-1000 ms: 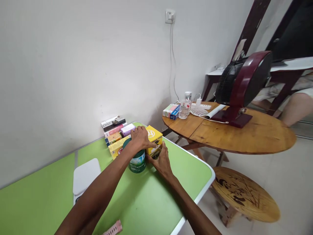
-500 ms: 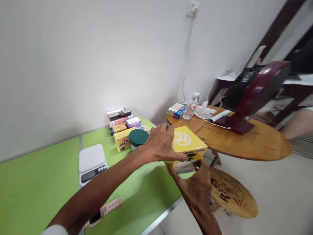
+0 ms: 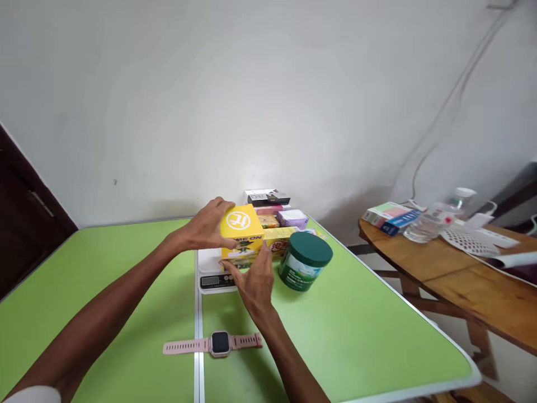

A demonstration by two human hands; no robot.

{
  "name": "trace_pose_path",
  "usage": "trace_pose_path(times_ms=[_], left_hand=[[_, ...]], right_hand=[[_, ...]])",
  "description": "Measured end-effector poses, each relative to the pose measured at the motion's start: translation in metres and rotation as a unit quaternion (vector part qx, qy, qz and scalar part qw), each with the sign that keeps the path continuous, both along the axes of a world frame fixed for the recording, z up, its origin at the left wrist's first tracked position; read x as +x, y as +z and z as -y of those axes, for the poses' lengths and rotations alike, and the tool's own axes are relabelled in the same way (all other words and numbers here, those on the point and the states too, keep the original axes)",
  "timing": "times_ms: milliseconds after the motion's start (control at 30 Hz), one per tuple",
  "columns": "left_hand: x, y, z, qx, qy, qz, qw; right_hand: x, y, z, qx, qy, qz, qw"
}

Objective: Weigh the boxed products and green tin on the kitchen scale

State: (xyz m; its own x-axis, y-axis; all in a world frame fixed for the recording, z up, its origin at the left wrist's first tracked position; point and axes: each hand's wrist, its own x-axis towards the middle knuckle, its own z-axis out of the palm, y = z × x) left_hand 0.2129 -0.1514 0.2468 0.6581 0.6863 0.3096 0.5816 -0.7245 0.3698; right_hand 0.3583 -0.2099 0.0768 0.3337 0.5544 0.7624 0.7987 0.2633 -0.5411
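A yellow box (image 3: 241, 230) with a white round logo on top sits over the small white kitchen scale (image 3: 212, 278) in the middle of the green table (image 3: 356, 336). My left hand (image 3: 205, 226) grips the box's top and left side. My right hand (image 3: 251, 277) holds its near lower edge, fingers curled up against it. A dark green jar (image 3: 304, 261) with a green lid stands just right of the box. A pink smartwatch (image 3: 213, 343) lies flat on the table in front of my right wrist.
Several small boxes (image 3: 274, 212) are stacked by the wall behind the yellow box. A wooden round table (image 3: 470, 285) to the right carries a water bottle (image 3: 436, 218), a flat box (image 3: 390, 215) and a white power strip (image 3: 490, 238). A dark door edge (image 3: 25, 224) is at the left.
Both hands lifted the yellow box from beside the green jar, swung it out over the table's right edge, then brought it left onto the scale. The camera turned left.
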Motion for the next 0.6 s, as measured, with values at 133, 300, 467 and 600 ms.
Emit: trace_pose_path(times_ms=[133,300,467,600], left_hand=[[-0.026,-0.020,-0.042,-0.004,0.024,-0.009,1.000],[-0.043,-0.033,-0.066,-0.034,0.035,-0.019,0.999],[-0.049,-0.043,-0.071,-0.061,0.034,-0.026,0.997],[-0.054,-0.049,-0.071,-0.072,0.021,0.001,0.997]], right_hand=[[-0.023,-0.011,-0.039,-0.030,0.028,0.002,0.999],[-0.037,-0.023,-0.053,-0.060,0.048,-0.009,0.997],[-0.045,-0.033,-0.051,-0.087,0.053,-0.009,0.995],[-0.045,-0.034,-0.047,-0.093,0.081,-0.022,0.992]])
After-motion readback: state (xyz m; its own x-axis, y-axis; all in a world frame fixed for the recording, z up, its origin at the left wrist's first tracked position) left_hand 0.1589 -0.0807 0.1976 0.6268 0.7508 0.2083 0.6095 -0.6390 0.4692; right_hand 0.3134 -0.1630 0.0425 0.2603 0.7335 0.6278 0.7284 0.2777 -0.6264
